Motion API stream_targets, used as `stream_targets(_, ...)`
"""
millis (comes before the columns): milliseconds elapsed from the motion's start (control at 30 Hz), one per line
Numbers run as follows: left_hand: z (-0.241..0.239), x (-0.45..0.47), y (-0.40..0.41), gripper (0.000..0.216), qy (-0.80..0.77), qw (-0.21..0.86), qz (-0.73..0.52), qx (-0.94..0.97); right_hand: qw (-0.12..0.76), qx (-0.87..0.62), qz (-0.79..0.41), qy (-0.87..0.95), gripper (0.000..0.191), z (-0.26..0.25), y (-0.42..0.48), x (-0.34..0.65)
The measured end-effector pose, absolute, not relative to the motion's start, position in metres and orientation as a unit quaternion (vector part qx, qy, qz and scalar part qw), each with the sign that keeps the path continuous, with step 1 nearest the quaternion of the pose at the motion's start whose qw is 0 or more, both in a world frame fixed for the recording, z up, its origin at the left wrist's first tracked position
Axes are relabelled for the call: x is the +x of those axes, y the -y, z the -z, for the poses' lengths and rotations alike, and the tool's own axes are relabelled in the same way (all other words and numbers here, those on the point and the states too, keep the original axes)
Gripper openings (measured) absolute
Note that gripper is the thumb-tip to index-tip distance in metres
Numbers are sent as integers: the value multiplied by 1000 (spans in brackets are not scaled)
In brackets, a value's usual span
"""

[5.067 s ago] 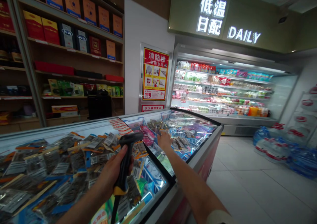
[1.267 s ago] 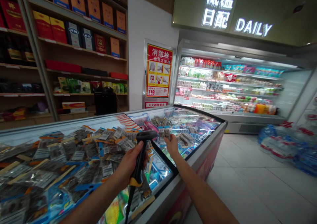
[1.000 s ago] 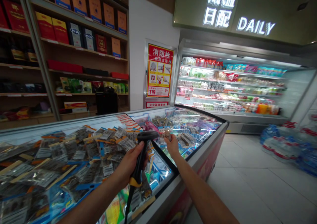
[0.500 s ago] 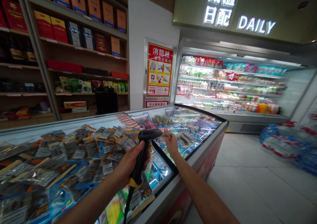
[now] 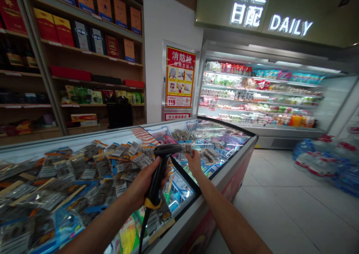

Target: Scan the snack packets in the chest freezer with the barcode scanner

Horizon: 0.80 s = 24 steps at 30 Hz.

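My left hand (image 5: 141, 184) is wrapped round the grip of a black barcode scanner (image 5: 160, 168) with a yellow band and a cable hanging below it. The scanner's head points right, toward a small clear packet (image 5: 187, 149) with a blue top. My right hand (image 5: 194, 163) pinches that packet just in front of the scanner head, above the open right part of the chest freezer (image 5: 224, 171). Many similar dark packets (image 5: 84, 175) lie spread over the freezer's glass lid on the left.
Wooden shelves (image 5: 84, 52) with boxed goods line the back left wall. A red fire-hydrant sign (image 5: 179, 78) hangs beside a lit open cooler (image 5: 260, 100). Water bottle packs (image 5: 322, 160) stand on the tiled floor (image 5: 280, 209) at right.
My right hand took a packet from the freezer and has raised it slightly toward the scanner head. The scanner has tilted a little nearer the packet.
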<state>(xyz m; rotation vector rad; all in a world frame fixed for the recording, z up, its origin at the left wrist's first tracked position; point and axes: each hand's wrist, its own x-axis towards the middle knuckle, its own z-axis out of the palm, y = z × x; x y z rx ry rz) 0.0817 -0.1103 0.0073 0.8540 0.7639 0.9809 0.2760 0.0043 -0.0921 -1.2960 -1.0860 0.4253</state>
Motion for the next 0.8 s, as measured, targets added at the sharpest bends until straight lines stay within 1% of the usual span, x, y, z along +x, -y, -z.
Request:
stream_targets(167, -8, 78, 107, 24, -311, 759, -447, 357, 649, -563, -193, 474, 20, 91, -4, 276)
stream_targets(533, -2, 74, 103, 27, -290, 768, -440, 364, 662, -542, -220, 468, 25, 96, -9, 278)
stream_targets(800, -4, 73, 102, 26, -286, 769, -446, 358, 672, -524, -228, 471, 24, 93, -6, 276)
